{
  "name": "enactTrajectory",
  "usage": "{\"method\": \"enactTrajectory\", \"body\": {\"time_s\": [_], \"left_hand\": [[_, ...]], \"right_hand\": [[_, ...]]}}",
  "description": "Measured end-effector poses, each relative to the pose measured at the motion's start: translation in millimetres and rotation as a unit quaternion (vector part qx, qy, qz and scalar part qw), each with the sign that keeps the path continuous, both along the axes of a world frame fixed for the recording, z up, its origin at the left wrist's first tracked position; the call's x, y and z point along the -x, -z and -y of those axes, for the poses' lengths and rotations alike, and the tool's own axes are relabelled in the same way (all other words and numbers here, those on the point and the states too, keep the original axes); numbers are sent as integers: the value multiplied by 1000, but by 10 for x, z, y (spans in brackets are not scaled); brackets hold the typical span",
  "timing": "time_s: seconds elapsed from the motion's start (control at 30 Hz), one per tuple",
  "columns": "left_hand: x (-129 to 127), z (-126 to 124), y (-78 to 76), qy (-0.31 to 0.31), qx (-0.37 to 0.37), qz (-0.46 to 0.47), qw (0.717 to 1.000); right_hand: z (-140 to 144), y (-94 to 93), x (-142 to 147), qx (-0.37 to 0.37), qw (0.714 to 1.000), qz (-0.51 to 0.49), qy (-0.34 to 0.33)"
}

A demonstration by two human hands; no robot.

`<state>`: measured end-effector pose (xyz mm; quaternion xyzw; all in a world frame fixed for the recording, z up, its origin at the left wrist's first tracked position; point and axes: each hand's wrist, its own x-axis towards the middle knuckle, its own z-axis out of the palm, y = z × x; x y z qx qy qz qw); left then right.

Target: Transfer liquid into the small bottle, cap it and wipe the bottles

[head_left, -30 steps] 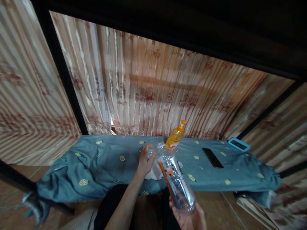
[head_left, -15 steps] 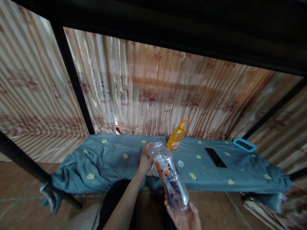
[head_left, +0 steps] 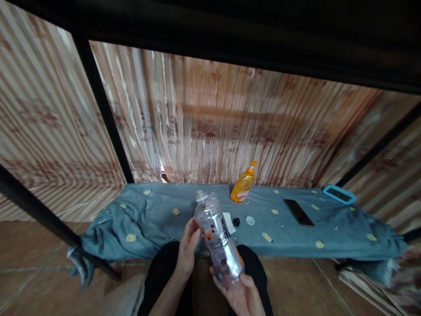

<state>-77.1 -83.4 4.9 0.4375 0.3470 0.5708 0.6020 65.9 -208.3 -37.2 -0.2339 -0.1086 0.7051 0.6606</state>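
In the head view a large clear plastic bottle (head_left: 219, 245) with an orange and silver printed label is held tilted above my lap, its pale neck end up and to the left. My right hand (head_left: 238, 294) is closed round the bottle's base. On the left side of the label rest the fingers of my left hand (head_left: 188, 245), closed against the bottle. Just beyond the bottle, a white flat piece (head_left: 229, 223), a small black round piece (head_left: 236, 222) and a white round disc (head_left: 250, 220) lie on the blue-grey sheet (head_left: 158, 228).
Behind these stands an orange pump bottle (head_left: 243, 188). To the right lie a dark phone (head_left: 298, 213) and a blue-framed object (head_left: 339, 194). Black metal posts (head_left: 105, 109) and a dark overhead frame (head_left: 230, 48) surround the bed, with patterned curtains (head_left: 204, 114) behind.
The bottle has shifted left and upward a little. My left hand has slid from its neck down to its side. The white flat piece and black round piece now show from behind it.
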Motion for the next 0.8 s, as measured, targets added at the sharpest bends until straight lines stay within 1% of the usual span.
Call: {"method": "enactTrajectory", "body": {"time_s": [0.07,0.1,0.17,0.23,0.27,0.33,0.4,0.47,0.5,0.53,0.57,0.6,0.7,0.8], "left_hand": [[61,175,8,11,53,8,999],[84,231,12,2,85,9,996],[132,281,19,-31,134,10,990],[194,268,17,-66,152,5,986],[232,247,10,-77,150,-6,986],[319,190,-17,-95,133,-35,986],[405,126,-61,-117,111,-70,984],[475,60,-112,-140,84,-99,982],[502,24,-135,-154,70,-114,979],[523,-14,-152,-165,58,-131,976],[540,-56,-163,-173,46,-150,972],[553,-102,-166,-178,33,-168,969],[576,-273,-135,-203,-6,-230,952],[582,-462,-88,-222,-40,-279,933]], "right_hand": [[-75,28,143,-4,1000,6,-4],[-111,31,215,-4,1000,11,-6],[-168,21,332,-6,1000,22,-12],[-199,9,379,-13,998,51,-22],[-205,10,362,-17,997,79,-16],[-215,32,236,-10,986,169,9],[-243,74,-11,19,958,283,46],[-317,113,-344,48,912,391,117],[-374,126,-526,53,880,447,150],[-443,131,-708,61,827,529,179],[-522,130,-885,78,749,628,198],[-608,124,-1050,95,712,663,209],[-884,94,-1426,128,638,725,225],[-1138,83,-1588,141,585,775,194]]}}
